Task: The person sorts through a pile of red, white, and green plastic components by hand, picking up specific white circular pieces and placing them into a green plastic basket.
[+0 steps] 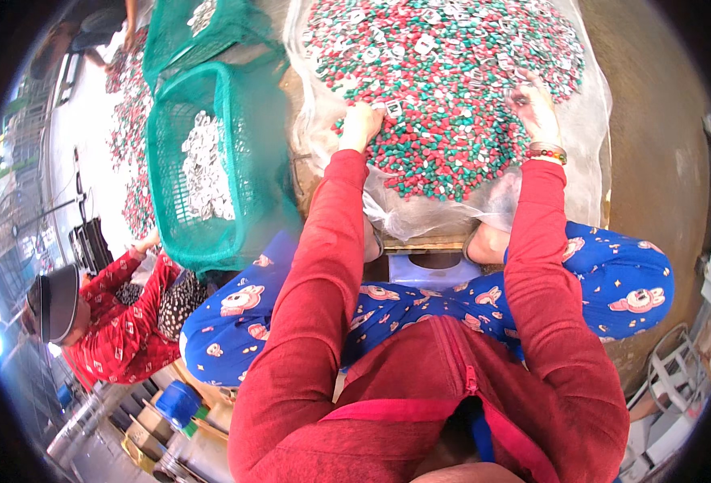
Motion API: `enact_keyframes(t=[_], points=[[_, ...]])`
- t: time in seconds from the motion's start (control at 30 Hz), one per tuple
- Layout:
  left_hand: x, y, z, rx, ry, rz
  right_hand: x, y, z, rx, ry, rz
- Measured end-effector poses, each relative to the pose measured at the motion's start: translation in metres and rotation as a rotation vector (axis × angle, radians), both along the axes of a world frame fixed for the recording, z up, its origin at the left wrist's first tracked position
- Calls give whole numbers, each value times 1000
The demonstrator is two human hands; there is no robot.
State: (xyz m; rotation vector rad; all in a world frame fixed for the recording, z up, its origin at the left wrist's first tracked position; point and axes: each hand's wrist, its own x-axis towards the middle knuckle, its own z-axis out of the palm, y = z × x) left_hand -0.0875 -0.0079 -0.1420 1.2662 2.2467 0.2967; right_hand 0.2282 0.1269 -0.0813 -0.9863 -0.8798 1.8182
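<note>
A green basket (231, 153) and a co-worker (122, 346) are sitting left of the red-and-green pebbles (444, 145), which are covering white mesh (416, 213) beside brown floor (661, 129), while the left hand (361, 126) and right hand (539, 115) are curling there, their grasp impossible to tell.

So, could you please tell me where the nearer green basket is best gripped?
Probably the long right rim of the nearer green basket, coming from the right: that edge lies nearest the left hand and stands above the pale pieces inside.
</note>
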Motion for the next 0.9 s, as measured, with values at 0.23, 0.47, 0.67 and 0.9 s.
enact_keyframes(t=[0.23,0.47,0.67,0.9], points=[[25,11,21,120,-208,-175,59,45,-59,5,-1069,-261],[28,17,38,293,2,-273,0,51,-94,186,-1395,291],[20,8,47,271,-160,-35,-107,-16,-39,320,-1306,712],[17,3,68,466,-1619,710,-100,-22,-22,460,-1068,624]])
